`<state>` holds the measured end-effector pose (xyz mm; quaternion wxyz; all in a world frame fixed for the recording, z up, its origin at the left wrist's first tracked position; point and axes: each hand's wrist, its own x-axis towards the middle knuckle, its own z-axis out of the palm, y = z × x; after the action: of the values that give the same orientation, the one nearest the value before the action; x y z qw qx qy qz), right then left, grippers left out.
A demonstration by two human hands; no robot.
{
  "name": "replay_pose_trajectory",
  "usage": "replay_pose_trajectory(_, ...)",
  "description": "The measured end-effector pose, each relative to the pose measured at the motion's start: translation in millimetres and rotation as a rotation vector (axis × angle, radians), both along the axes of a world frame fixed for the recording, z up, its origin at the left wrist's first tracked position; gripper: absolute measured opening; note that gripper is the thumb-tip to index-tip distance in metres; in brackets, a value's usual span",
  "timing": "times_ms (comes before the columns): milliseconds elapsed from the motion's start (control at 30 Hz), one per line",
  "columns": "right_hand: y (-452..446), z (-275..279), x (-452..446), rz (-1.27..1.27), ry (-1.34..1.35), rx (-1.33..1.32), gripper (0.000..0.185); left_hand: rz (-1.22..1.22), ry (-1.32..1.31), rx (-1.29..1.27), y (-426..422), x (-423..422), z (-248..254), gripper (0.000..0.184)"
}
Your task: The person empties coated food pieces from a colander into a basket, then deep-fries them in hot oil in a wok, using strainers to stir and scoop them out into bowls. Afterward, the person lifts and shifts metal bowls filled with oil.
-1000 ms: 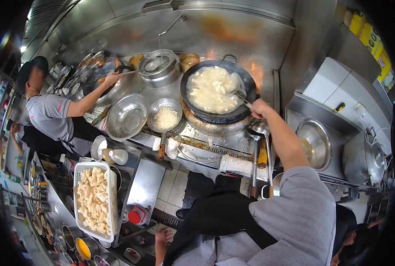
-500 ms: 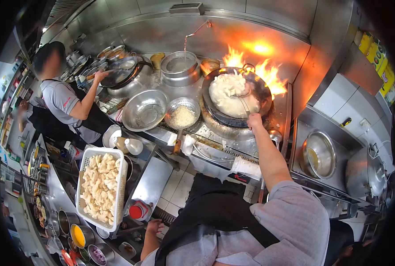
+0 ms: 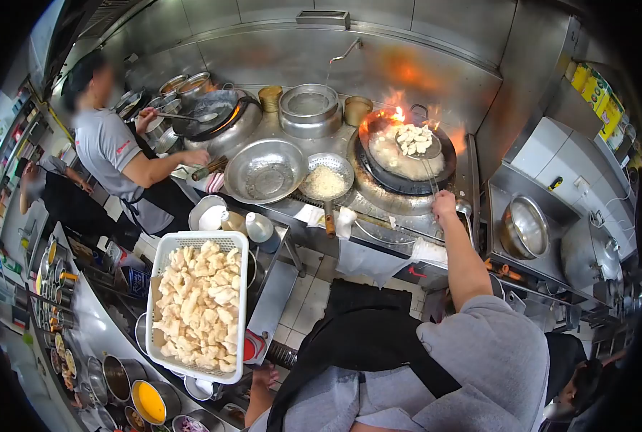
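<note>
The right hand point(image 3: 445, 205) is gripping a strainer point(image 3: 432, 152), holding pale pieces point(image 3: 413, 138) over the wok point(image 3: 448, 163), seemingly needing steadiness; the left hand point(image 3: 265, 376) is hanging apart, grip unclear.

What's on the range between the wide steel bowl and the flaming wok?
A perforated ladle holding pale bits, between the steel bowl and the wok, as the head view shows.

The face of a co-worker point(image 3: 108, 147) is blurred, a skimmer point(image 3: 437, 149) hides part of the wok point(image 3: 406, 190), and the bottom edge cuts a bowl point(image 3: 174, 420) of purple pieces point(image 3: 190, 425)
</note>
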<state>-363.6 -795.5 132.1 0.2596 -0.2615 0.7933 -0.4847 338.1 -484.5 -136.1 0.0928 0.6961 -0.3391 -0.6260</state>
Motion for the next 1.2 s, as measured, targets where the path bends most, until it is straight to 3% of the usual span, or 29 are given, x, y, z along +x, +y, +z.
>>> replay_pose_trajectory(33,0,6,6,0.001,0.008,-0.001,0.015,-0.076,-0.025,-0.002,6,9,-12,0.031)
replay_pose_trajectory(100,0,17,19,0.005,0.024,-0.026,0.016,0.408,0.107,0.346,15,15,-29,0.030)
replay_pose_trajectory(133,0,22,26,0.009,-0.014,-0.032,0.012,0.413,0.114,0.347,17,18,-33,0.030)
replay_pose_trajectory(233,-8,30,56,0.024,-0.054,-0.077,0.007,0.099,0.060,0.103,18,25,-28,0.030)
replay_pose_trajectory(367,-27,31,115,0.181,-0.059,-0.079,0.006,0.075,-0.012,-0.018,14,15,-20,0.029)
replay_pose_trajectory(433,-45,15,145,0.236,-0.278,-0.159,0.006,0.384,0.236,0.054,10,11,-32,0.029)
replay_pose_trajectory(500,-62,4,180,0.251,-0.363,-0.110,0.002,0.398,0.212,0.026,19,10,-25,0.028)
replay_pose_trajectory(567,-85,-21,203,0.412,-0.428,-0.099,0.003,0.220,0.100,-0.151,28,9,-13,0.027)
replay_pose_trajectory(633,-93,-18,242,0.380,-0.432,-0.026,0.008,0.199,0.085,-0.174,40,12,-10,0.027)
replay_pose_trajectory(767,-124,-35,277,0.520,-0.146,0.082,0.007,0.286,0.052,-0.042,63,14,9,0.025)
replay_pose_trajectory(833,-125,-22,291,0.566,0.301,0.209,0.010,0.302,-0.031,0.027,77,7,24,0.025)
replay_pose_trajectory(867,-116,-2,298,0.622,0.488,0.262,0.022,0.380,-0.008,0.065,84,3,26,0.026)
replay_pose_trajectory(1000,-132,8,294,0.708,0.651,0.401,0.037,0.472,-0.012,0.118,97,-24,70,0.029)
replay_pose_trajectory(1100,-141,29,280,0.625,0.619,0.320,0.034,0.524,0.100,0.195,117,-19,-15,0.029)
replay_pose_trajectory(1200,-149,47,228,0.551,0.629,0.202,0.035,0.655,0.130,0.158,104,-38,-46,0.028)
